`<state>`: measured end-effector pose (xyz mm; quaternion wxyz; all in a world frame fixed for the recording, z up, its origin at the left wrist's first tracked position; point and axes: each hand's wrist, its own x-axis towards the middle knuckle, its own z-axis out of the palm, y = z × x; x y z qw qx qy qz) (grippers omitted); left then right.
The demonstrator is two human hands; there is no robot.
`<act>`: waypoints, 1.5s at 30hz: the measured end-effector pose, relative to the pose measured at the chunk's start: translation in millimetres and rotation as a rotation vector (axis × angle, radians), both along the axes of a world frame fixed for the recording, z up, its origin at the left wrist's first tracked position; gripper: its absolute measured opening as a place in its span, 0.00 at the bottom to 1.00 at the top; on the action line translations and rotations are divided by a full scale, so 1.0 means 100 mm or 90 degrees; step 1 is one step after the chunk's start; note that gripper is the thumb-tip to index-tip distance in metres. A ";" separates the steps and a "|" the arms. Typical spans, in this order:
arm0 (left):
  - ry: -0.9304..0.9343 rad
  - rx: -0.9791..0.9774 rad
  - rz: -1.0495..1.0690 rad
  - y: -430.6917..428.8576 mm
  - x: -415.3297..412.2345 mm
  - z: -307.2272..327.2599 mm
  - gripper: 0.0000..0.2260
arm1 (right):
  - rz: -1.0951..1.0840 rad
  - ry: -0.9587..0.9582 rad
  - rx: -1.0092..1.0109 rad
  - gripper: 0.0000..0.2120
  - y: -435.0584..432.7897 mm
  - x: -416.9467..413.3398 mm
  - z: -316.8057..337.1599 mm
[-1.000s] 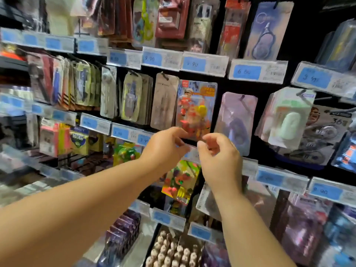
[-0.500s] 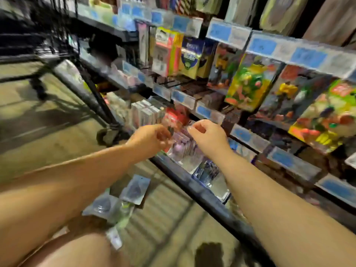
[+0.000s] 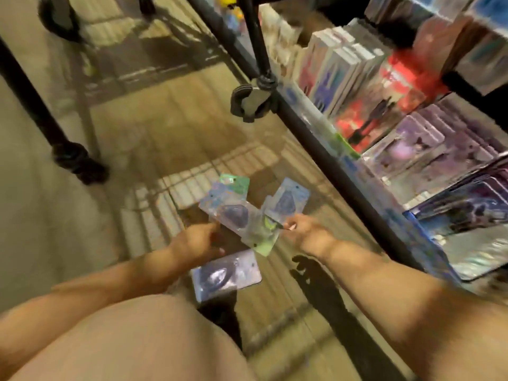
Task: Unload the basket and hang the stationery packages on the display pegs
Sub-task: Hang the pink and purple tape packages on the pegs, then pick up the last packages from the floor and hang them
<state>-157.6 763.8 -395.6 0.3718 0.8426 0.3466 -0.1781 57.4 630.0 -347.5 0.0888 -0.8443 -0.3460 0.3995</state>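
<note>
Several clear blister packages lie on the wire basket floor (image 3: 176, 185): a blue one (image 3: 232, 215), another blue one (image 3: 287, 200), a third (image 3: 225, 273) nearest me, a green-backed one (image 3: 237, 182) and a green one (image 3: 264, 237) under the pile. My left hand (image 3: 198, 240) reaches to the left edge of the middle blue package; blur hides its grip. The fingertips of my right hand (image 3: 305, 232) pinch the right edge of the pile, at the green package. No display pegs are in view.
A black shelf rail (image 3: 316, 133) runs diagonally on the right, with boxed and carded goods (image 3: 384, 92) behind it. A caster wheel (image 3: 253, 103) and a black frame leg (image 3: 74, 160) stand beyond the basket. My thigh (image 3: 123, 339) fills the bottom left.
My view has swung down from the peg wall to the basket. Both hands have dropped from the hung package on the pegs to the loose packages below.
</note>
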 end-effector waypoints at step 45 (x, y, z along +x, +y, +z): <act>-0.181 -0.138 0.243 0.16 0.73 -0.39 0.15 | -0.455 0.477 0.180 0.13 0.47 -0.08 -0.79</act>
